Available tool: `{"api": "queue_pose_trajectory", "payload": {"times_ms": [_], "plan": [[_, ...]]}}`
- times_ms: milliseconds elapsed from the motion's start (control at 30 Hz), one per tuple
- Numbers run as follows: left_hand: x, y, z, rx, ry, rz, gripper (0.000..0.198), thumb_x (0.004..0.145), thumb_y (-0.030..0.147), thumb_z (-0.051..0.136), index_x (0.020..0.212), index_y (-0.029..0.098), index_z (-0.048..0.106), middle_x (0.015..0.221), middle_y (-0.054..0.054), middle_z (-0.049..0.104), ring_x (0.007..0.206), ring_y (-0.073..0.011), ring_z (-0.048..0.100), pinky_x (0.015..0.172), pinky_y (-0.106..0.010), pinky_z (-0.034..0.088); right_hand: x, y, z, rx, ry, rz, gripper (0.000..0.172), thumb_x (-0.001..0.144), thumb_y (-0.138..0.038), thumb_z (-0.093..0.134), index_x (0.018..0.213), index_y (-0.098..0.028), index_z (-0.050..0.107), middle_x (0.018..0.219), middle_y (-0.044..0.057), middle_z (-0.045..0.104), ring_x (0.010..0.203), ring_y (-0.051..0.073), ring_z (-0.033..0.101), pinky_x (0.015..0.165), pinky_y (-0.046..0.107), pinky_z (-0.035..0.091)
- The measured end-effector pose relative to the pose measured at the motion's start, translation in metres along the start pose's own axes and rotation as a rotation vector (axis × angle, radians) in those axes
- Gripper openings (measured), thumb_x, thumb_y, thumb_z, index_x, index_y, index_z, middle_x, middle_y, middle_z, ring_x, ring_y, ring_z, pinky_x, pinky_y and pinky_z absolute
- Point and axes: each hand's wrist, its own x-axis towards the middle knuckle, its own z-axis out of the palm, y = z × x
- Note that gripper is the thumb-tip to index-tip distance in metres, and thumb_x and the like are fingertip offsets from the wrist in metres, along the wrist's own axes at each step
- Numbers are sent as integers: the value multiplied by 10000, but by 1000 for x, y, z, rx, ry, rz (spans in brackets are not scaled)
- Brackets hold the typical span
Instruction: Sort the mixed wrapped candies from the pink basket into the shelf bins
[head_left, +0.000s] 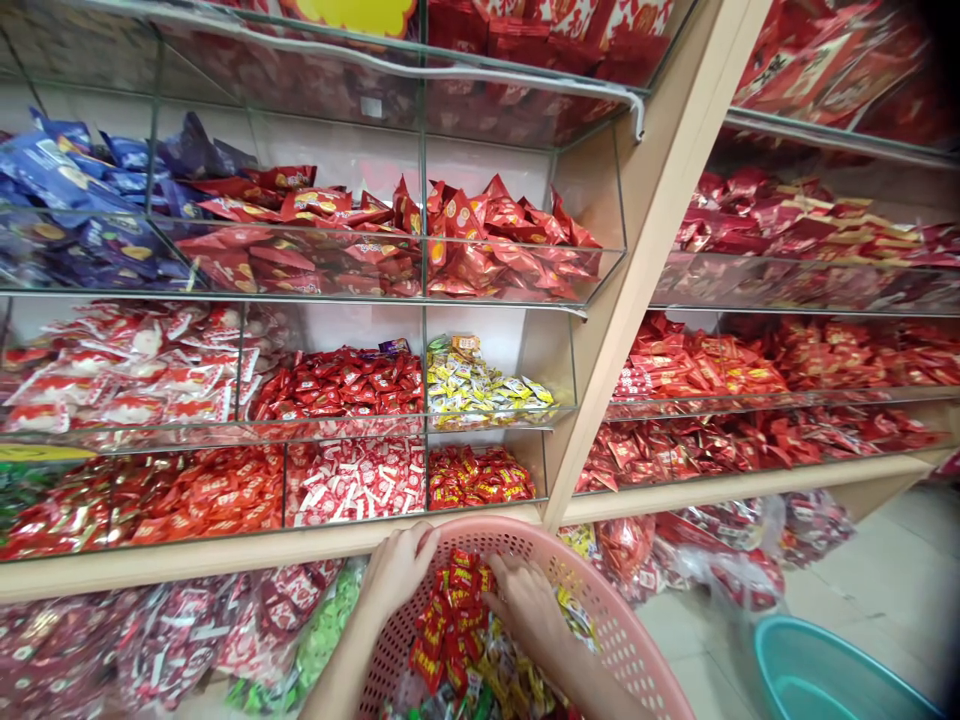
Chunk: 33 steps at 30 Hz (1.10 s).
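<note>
A pink perforated plastic basket (630,610) stands below the shelves, holding a heap of wrapped candies. My left hand (397,568) is closed over its rim at the back left, thumb along the edge. Inside the basket, my right hand (529,600) lies on the heap, its fingers bent against red-wrapped candies (457,610) with yellow lettering. The tips of those fingers are partly hidden. Beneath the right forearm lie gold and yellow-wrapped candies (517,675). Similar red candies (480,475) fill the lowest shelf compartment directly behind the basket.
Clear-fronted shelf bins of sweets rise ahead, with a wooden upright (637,270) between two units. Yellow-wrapped candies (487,390) fill one bin. Bagged candies (277,620) lie under the bottom ledge (225,562). A teal tub (832,665) is on the tiled floor at right.
</note>
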Motion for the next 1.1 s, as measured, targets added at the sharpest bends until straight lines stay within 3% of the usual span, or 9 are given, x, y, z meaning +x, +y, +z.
{"api": "queue_pose_trajectory", "payload": {"times_ms": [100, 233, 333, 500, 600, 900, 1100], "plan": [[0, 0, 0, -18, -2, 1, 423, 919, 473, 277, 867, 230, 620, 757, -35, 654, 728, -165, 612, 629, -213, 345, 11, -1, -25, 45, 77, -8, 123, 867, -251, 499, 935, -185, 578, 898, 60, 656, 851, 209, 600, 731, 297, 402], [0, 0, 0, -38, -3, 3, 410, 918, 468, 285, 929, 242, 626, 806, -41, 667, 788, -179, 622, 667, -225, 365, 45, 7, -54, 86, 198, -36, 140, 885, -255, 459, 891, -192, 584, 887, 56, 634, 866, 194, 564, 749, 280, 394], [0, 0, 0, -34, -9, -8, 416, 919, 464, 283, 935, 240, 633, 810, -45, 670, 796, -184, 622, 684, -232, 375, 74, 16, -64, 13, 205, 7, 150, 868, -264, 489, 928, -179, 598, 931, 75, 618, 908, 205, 546, 776, 292, 392], [-1, -1, -1, -41, 2, -4, 405, 921, 458, 284, 961, 254, 632, 845, -41, 679, 818, -180, 623, 695, -230, 380, 104, 21, -64, -105, 27, 73, 237, 799, -370, 591, 939, -184, 638, 997, 93, 611, 971, 231, 534, 761, 308, 399], [-1, -2, 0, -35, -2, 1, 419, 921, 472, 279, 932, 248, 633, 798, -38, 672, 781, -177, 624, 668, -226, 373, 111, 19, -62, -120, -16, 95, 250, 767, -356, 628, 933, -172, 653, 1013, 104, 618, 985, 232, 538, 766, 308, 402], [-1, -2, 0, -33, -4, -9, 430, 918, 477, 280, 901, 231, 631, 786, -46, 663, 776, -181, 620, 667, -227, 367, 120, 18, -54, -119, -34, 135, 204, 718, -264, 653, 887, -151, 667, 974, 111, 649, 960, 233, 562, 739, 298, 408], [0, -2, 0, -36, -4, -3, 424, 917, 481, 278, 903, 242, 628, 788, -42, 665, 775, -183, 622, 654, -228, 369, 112, 23, -61, -97, 29, 109, 237, 771, -334, 605, 937, -167, 635, 995, 93, 619, 972, 229, 541, 758, 304, 398]]}}
